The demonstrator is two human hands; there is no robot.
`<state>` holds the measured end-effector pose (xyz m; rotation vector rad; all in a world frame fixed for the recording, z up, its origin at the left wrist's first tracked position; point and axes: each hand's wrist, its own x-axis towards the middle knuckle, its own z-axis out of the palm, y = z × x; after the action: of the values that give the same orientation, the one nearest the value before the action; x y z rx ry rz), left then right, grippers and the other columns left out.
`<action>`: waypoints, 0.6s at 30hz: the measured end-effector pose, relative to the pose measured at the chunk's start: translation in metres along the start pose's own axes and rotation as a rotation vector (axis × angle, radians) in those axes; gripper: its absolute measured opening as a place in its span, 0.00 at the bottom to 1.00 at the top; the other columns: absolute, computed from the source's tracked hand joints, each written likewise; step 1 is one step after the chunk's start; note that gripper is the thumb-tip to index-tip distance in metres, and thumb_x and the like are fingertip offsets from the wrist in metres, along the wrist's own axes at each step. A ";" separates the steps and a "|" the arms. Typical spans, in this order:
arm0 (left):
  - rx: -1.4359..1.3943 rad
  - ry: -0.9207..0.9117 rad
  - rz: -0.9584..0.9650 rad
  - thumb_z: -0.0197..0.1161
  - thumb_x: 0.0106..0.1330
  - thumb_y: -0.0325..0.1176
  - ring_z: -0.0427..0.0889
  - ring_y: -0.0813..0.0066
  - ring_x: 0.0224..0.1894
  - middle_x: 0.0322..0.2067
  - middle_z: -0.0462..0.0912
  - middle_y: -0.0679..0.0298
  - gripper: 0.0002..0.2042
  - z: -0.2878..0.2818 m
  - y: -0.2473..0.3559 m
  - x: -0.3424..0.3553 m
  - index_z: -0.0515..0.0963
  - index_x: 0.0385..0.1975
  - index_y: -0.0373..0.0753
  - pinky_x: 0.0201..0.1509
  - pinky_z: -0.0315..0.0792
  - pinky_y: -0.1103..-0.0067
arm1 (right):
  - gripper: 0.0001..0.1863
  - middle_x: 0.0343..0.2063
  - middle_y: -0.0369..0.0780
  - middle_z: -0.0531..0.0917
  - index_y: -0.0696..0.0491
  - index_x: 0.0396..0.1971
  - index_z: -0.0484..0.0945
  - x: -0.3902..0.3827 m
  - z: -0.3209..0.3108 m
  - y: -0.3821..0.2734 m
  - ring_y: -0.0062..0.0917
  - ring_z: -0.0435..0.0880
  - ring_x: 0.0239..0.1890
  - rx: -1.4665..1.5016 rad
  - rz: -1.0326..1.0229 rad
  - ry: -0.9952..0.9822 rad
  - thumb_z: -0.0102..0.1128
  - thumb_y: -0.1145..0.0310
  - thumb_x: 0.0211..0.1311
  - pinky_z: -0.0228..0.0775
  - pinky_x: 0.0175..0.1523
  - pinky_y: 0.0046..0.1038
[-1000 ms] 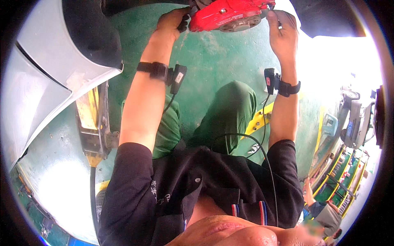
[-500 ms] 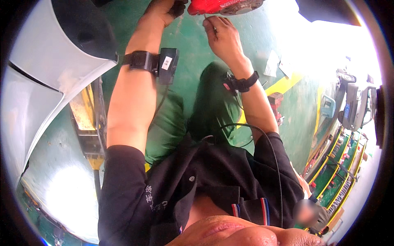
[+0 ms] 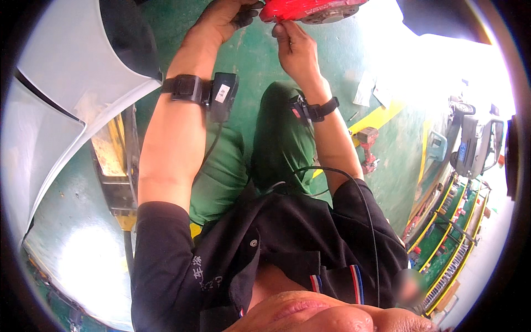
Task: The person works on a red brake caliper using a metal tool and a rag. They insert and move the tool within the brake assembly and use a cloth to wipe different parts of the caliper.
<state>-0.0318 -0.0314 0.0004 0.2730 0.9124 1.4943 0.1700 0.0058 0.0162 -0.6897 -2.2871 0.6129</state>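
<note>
Up at the top edge of our view, the red brake caliper [image 3: 293, 9] sits over a round metal disc [image 3: 333, 15], its upper part cut off. We judge the work on it to be part-way: caliper and disc are together, while our hands are at its left end and lower edge. Whether any fastening is done or left, we cannot tell.

Our left hand [image 3: 224, 16] is half curled beside the caliper's left end; we cannot tell if it grips anything. Our right hand [image 3: 298, 51] has thumb and forefinger drawn near each other at the lower edge; whether they pinch something small, we cannot tell.

We count 1 caliper, 1 disc, 2 hands and 2 black wrist straps [image 3: 185, 88]. On the green floor [image 3: 251, 58] we count 1 red power tool [image 3: 368, 149], 2 pale sheets [image 3: 363, 91] and 1 blue stool [image 3: 437, 147].
</note>
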 end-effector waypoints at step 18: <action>0.034 0.137 0.015 0.59 0.64 0.29 0.77 0.74 0.27 0.28 0.83 0.66 0.10 0.008 0.001 -0.005 0.82 0.43 0.39 0.32 0.69 0.79 | 0.06 0.30 0.46 0.84 0.54 0.39 0.80 -0.003 0.014 -0.007 0.41 0.84 0.32 -0.055 0.019 0.258 0.59 0.69 0.67 0.74 0.37 0.32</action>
<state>-0.0265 -0.0330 0.0085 0.2041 1.0471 1.5267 0.1599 -0.0050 0.0095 -0.7701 -2.0662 0.4431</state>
